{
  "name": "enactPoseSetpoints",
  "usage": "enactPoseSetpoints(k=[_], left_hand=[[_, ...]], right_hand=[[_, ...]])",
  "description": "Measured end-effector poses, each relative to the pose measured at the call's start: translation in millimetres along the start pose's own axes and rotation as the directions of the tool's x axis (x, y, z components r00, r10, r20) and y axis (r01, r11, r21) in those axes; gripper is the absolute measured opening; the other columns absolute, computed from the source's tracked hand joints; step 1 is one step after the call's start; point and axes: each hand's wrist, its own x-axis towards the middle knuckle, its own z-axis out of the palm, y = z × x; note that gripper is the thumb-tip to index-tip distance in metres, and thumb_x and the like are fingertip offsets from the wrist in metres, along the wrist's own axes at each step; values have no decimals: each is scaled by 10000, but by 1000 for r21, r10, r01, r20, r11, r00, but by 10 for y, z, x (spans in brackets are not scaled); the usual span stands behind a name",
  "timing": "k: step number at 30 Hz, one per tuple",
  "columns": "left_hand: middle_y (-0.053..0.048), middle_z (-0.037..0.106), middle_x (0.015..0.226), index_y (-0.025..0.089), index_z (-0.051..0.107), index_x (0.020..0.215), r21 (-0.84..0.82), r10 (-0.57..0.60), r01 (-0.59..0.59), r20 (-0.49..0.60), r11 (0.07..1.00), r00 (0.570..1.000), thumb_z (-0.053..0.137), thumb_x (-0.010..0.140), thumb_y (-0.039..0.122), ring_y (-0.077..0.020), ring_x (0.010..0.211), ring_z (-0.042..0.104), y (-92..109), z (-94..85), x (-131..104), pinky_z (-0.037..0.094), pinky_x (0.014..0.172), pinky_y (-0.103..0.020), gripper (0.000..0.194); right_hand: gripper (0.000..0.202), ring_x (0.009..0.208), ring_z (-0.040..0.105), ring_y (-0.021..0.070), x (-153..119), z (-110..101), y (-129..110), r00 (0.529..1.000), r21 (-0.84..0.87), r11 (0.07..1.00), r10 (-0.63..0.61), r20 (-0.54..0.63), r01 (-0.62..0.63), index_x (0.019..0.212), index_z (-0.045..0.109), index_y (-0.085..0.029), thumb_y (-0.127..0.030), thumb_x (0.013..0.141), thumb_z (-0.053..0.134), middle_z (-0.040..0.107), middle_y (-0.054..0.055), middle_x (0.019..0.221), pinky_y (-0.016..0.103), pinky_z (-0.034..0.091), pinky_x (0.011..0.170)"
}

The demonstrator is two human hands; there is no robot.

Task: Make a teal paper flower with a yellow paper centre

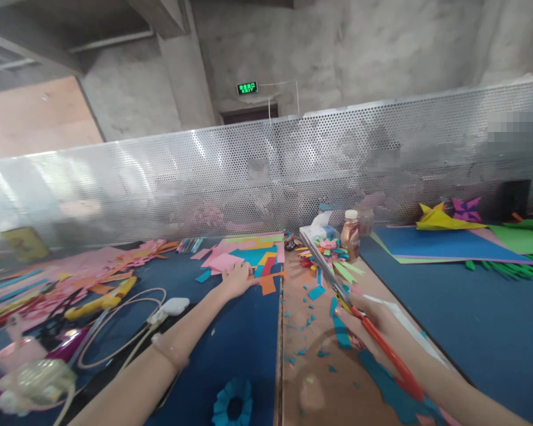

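Note:
My left hand point(237, 280) reaches over a pile of cut paper, fingers spread down onto pink paper point(225, 262). Beside its thumb lies an orange paper piece point(267, 285); whether the thumb touches it I cannot tell. Blue, yellow and red scraps lie just behind. My right hand point(373, 325) is closed around red-handled scissors point(324, 266), their blades pointing forward and up to the left. Below that hand, teal paper point(391, 384) and small scraps are strewn over the brown board point(311, 337). A pleated blue paper ring point(233, 402) sits near the front edge.
A brown bottle point(350, 236) and a tissue pack point(322, 225) stand at the back. Large coloured sheets point(448, 241) lie at right. To the left are a yellow glue gun point(102, 299), a looped cable point(111, 355) and pink paper strips. A perforated metal screen point(204, 189) closes off the back.

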Motion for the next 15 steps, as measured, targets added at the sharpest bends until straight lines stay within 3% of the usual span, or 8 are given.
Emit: enactPoseSetpoints(k=[5,9,12,15], left_hand=[[-115,570,1041,170,608,767,-104,28,-22,52,994,998,591,702,482,-324,1032,504,-54,-6,55,398,814,-389,319],[-19,602,783,186,599,692,-235,92,-74,68,969,993,552,711,544,-201,799,560,-56,-152,55,411,655,-258,362],[-4,584,711,166,593,771,-301,14,-10,11,953,1000,411,831,544,-152,667,549,-140,-328,77,410,591,-255,424],[-35,612,803,134,589,874,-337,-120,96,-51,937,991,432,869,480,-161,702,577,-249,-418,61,452,658,-318,380]], right_hand=[[375,493,304,98,22,11,49,998,116,993,12,-66,-4,595,354,-195,-542,706,447,300,-33,550,219,284,442],[364,490,313,95,23,13,-16,995,185,980,81,-60,-69,592,358,-196,-528,672,483,305,-35,553,218,298,439],[343,481,351,102,8,14,-49,990,270,952,144,13,-142,595,367,-198,-522,654,461,351,-28,541,224,328,443],[356,468,373,105,-7,14,-31,995,190,978,94,-35,-85,567,329,-205,-524,683,435,374,-23,504,216,330,430]])
